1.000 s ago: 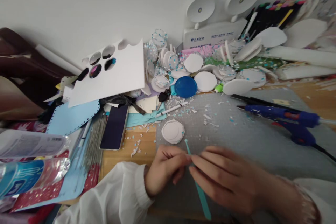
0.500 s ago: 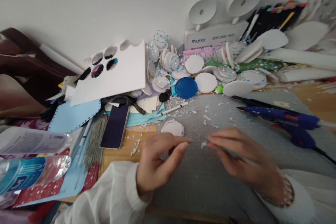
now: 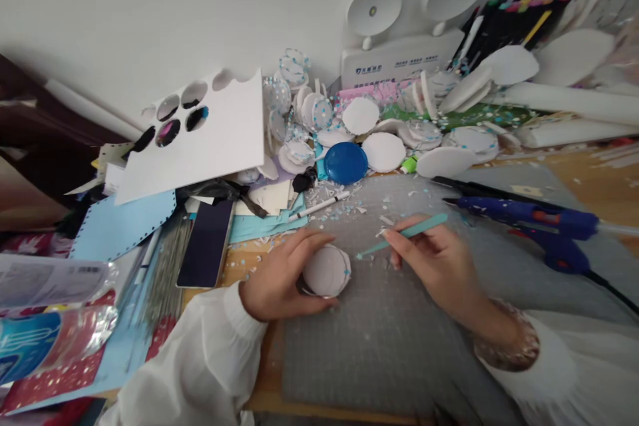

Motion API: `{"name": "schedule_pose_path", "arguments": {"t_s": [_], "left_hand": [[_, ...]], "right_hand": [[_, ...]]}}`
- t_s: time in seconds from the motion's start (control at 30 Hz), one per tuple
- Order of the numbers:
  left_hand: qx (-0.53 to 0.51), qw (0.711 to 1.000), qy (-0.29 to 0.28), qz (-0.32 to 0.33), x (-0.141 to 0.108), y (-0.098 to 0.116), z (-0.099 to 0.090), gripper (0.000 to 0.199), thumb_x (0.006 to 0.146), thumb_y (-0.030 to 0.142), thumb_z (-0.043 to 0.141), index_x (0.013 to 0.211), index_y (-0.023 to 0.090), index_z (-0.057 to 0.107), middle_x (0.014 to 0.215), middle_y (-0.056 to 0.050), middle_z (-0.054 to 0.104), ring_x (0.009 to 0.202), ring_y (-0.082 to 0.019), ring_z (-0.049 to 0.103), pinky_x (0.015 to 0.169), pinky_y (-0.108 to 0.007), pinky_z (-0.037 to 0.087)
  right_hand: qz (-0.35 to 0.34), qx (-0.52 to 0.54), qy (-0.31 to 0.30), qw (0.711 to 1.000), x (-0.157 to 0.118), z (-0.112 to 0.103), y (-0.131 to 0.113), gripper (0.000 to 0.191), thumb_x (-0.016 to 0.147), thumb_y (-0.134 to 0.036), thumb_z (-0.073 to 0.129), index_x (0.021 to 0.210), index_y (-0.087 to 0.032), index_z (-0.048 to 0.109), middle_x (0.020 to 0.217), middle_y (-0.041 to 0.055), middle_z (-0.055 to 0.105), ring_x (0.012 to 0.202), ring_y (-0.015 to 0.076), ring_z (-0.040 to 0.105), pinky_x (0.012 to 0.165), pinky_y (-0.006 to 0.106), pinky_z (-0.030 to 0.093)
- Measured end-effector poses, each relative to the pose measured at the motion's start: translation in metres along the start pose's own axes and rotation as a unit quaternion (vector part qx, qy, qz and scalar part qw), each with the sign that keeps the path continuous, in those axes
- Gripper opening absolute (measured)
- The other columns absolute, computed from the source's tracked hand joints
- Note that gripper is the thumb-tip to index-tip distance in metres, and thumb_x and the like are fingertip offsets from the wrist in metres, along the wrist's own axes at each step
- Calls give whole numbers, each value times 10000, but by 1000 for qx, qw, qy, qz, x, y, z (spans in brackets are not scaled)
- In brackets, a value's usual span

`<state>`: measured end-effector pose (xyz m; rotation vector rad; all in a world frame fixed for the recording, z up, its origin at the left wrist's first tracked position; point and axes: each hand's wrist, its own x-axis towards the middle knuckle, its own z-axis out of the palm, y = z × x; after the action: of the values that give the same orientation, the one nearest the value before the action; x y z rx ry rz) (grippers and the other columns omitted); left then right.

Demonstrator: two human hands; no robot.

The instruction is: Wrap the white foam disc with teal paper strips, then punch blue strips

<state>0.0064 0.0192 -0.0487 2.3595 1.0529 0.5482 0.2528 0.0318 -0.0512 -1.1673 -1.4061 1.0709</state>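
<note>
My left hand (image 3: 284,276) curves around a small round white disc (image 3: 325,271), thumb at its near side and fingers at its far side. A few blue bits show on the disc's right rim. In my right hand (image 3: 434,259) are teal tweezers (image 3: 424,225), held like a pen. Their tips point left, just right of the disc, with a tiny blue bit at the end. Both hands are over a grey cutting mat (image 3: 359,353).
A blue glue gun (image 3: 529,219) lies on the right. Behind stand a blue round lid (image 3: 345,163) and many white discs (image 3: 383,152). At left are a phone (image 3: 206,243), a water bottle (image 3: 54,339) and a white board with holes (image 3: 214,146). Paper scraps litter the mat.
My left hand has opened from a pinch and moved left and down around the white disc. My right hand has turned, and the tweezers now show clearly, pointing toward the disc.
</note>
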Motion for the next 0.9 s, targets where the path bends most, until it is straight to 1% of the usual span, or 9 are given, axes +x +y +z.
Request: {"name": "schedule_pose_path", "arguments": {"t_s": [0.07,0.1,0.27,0.37,0.5,0.7,0.8,0.9], "left_hand": [[-5,1000,-6,12,-1,1,-1,917,695,508,771,1430,213,308,1287,-162,523,1167,-311,551,976,-443,480],[-2,1000,-8,20,-1,1,-1,913,698,509,766,1433,210,314,1262,-160,531,1138,-308,566,955,-438,493],[23,998,-4,61,-1,-1,1,759,722,527,734,1335,185,445,1167,-154,563,1032,-289,614,869,-415,537],[26,997,-6,67,0,-2,2,736,725,530,733,1300,163,457,1170,-167,576,1025,-284,624,841,-399,549],[20,998,-8,64,1,-1,2,721,714,522,744,1269,151,472,1169,-175,597,1028,-280,632,843,-385,552],[29,997,-6,66,0,0,2,721,715,528,741,1261,135,482,1162,-184,616,1036,-287,639,837,-375,557],[33,997,-5,64,0,-1,2,728,720,538,731,1275,138,484,1164,-180,622,1033,-286,642,839,-373,555],[35,997,-3,67,-1,-2,3,738,721,552,724,1289,148,482,1161,-173,629,1027,-283,646,834,-372,558]], "right_hand": [[-1,14,-11,1000,-2,1,-1,167,827,-356,677,778,-224,585,566,-37,584,443,118,581,392,239,501],[-2,23,-21,1000,-3,2,-1,164,826,-351,678,774,-224,589,573,-35,584,445,118,583,393,239,505],[15,28,-59,998,-9,5,1,151,833,-321,670,741,-226,598,554,-29,584,458,123,588,421,246,516],[6,3,-68,998,-12,5,2,154,839,-297,663,720,-223,599,560,-30,588,467,117,589,431,243,503],[-17,-44,-74,996,-12,5,2,155,849,-279,650,710,-229,603,592,-27,606,504,120,602,470,256,504],[-22,-79,-83,993,-13,4,3,156,857,-280,636,714,-222,609,610,-25,627,518,125,612,485,254,507],[-47,-98,-84,991,-15,4,5,123,858,-254,634,742,-220,613,637,-25,629,529,118,615,485,242,497],[-93,-123,-76,985,-17,3,7,70,851,-219,641,786,-221,615,674,-25,641,562,111,623,519,238,490]]}}
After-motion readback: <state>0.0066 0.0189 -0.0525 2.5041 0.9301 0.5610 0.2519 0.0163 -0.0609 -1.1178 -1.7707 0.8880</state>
